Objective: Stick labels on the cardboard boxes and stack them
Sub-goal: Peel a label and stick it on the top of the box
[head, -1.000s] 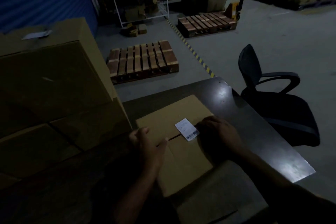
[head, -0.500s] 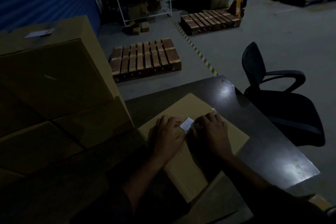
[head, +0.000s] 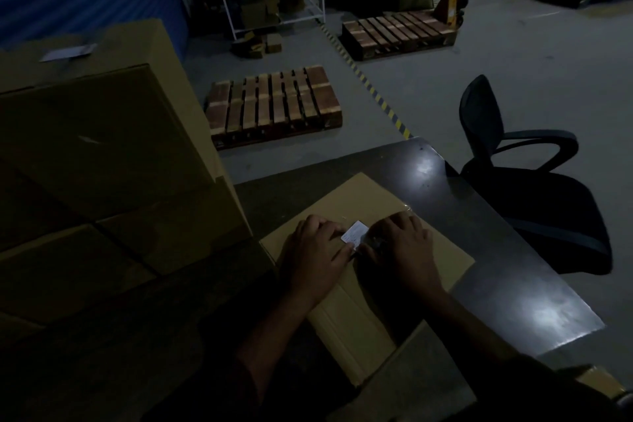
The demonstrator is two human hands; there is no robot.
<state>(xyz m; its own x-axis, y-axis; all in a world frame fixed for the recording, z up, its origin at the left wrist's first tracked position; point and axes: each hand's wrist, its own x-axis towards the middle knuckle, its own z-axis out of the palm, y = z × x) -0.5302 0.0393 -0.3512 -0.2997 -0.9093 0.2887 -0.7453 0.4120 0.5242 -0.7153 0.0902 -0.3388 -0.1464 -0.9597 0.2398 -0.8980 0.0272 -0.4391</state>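
Matt cardboard box (head: 373, 205); glossy dark table (head: 513, 267); paper label (head: 356, 233).

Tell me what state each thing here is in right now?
Cardboard box: flat on the table, flaps closed.
Label: lying on the box top, partly covered by fingers.
Left hand: pressing the label's left edge.
Right hand: pressing the label's right side.
Stacked boxes: closed.
Chair: unoccupied.

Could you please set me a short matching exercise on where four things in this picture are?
Things:
1. label
2. chair
3. near pallet
4. stacked boxes

Places:
A. on the floor beyond the desk
B. between the two hands on the box
C. left of the desk
D. right of the desk

Pairs: 1-B, 2-D, 3-A, 4-C
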